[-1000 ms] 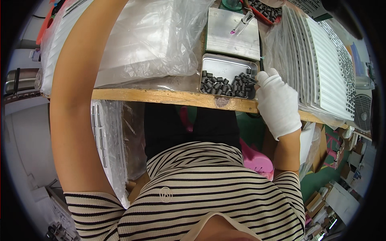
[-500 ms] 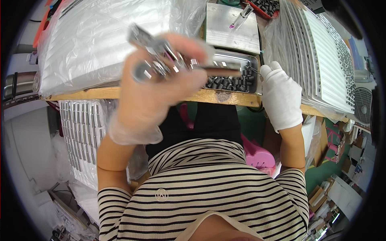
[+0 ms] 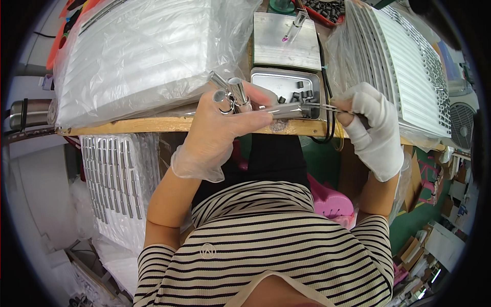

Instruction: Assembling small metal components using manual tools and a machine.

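My left hand (image 3: 212, 128), in a thin clear glove, is closed around several shiny metal tubes (image 3: 238, 94). One held tube (image 3: 284, 110) points right, across the near side of a metal tray (image 3: 262, 77). My right hand (image 3: 377, 128) wears a white glove with bare thumb and fingertip showing, and pinches metal tweezers (image 3: 331, 107). The tweezer tips reach a small dark sleeve (image 3: 307, 110) at the tube's right end; whether it sits inside the tube I cannot tell. Small dark sleeves (image 3: 296, 96) lie loose in the tray behind.
Behind the tray is a flat metal block (image 3: 286, 48) with a clear vial (image 3: 296, 26) on it. A red tray (image 3: 319, 19) of dark sleeves stands farther back. Plastic-wrapped stacks (image 3: 138, 66) flank the left, white racks (image 3: 381, 66) the right. A black cable (image 3: 325, 61) runs beside the block.
My left hand has come down and right with the tubes, one end now meeting the tweezers. My right hand has drawn back from the tray's right edge, toward the right and nearer me.
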{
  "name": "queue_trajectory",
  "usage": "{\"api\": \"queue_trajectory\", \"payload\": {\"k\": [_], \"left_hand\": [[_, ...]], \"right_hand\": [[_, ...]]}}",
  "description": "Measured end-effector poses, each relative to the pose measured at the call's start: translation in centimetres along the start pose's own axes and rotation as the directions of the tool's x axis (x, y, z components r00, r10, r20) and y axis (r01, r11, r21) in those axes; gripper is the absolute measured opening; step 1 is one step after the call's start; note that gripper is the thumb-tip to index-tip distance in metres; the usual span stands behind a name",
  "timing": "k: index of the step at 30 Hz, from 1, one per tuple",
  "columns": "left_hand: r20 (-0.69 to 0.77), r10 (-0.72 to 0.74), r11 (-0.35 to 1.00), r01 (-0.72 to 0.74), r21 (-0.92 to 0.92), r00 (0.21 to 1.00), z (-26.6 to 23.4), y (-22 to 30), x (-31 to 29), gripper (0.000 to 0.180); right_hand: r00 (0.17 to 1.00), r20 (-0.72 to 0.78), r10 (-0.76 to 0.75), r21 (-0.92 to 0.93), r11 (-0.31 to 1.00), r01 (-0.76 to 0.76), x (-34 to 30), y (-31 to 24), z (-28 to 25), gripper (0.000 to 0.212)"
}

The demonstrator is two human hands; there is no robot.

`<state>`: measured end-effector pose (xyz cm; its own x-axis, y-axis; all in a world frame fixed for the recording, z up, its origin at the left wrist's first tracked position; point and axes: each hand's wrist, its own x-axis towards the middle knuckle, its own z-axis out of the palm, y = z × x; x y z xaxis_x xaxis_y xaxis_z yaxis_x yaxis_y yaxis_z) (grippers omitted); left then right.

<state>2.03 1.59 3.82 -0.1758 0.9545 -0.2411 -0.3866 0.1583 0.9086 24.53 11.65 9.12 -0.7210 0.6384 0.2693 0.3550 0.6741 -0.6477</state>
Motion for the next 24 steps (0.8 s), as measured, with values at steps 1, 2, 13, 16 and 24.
{"api": "queue_trajectory", "payload": {"k": [1,2,13,16,24], "left_hand": [[0.061,-0.017,1.000,0.018,-0.012,0.998,0.0,-0.1,0.1,0.024],[0.124,-0.034,0.999,0.037,-0.024,0.992,0.1,-0.1,0.2,0.024],[0.063,-0.125,0.969,0.135,-0.208,0.990,0.9,-0.5,1.4,0.019],[0.148,-0.163,0.949,0.197,-0.248,0.975,0.8,-0.1,1.4,0.019],[0.083,-0.170,0.958,0.184,-0.221,0.982,1.5,-0.5,2.0,0.028]], "right_hand": [[0.999,0.041,-0.010,0.018,1.000,0.009,-0.1,0.0,-0.2,0.015],[0.999,0.034,-0.004,0.012,1.000,0.003,-0.2,0.0,-0.3,0.015],[0.864,-0.416,0.284,-0.242,0.881,-0.406,-1.7,3.2,-7.6,0.025],[0.674,-0.690,0.262,-0.458,0.563,-0.688,-3.0,10.7,-15.5,0.026],[0.892,-0.434,0.125,-0.716,0.553,-0.426,-5.5,21.0,-21.5,0.027]]}}
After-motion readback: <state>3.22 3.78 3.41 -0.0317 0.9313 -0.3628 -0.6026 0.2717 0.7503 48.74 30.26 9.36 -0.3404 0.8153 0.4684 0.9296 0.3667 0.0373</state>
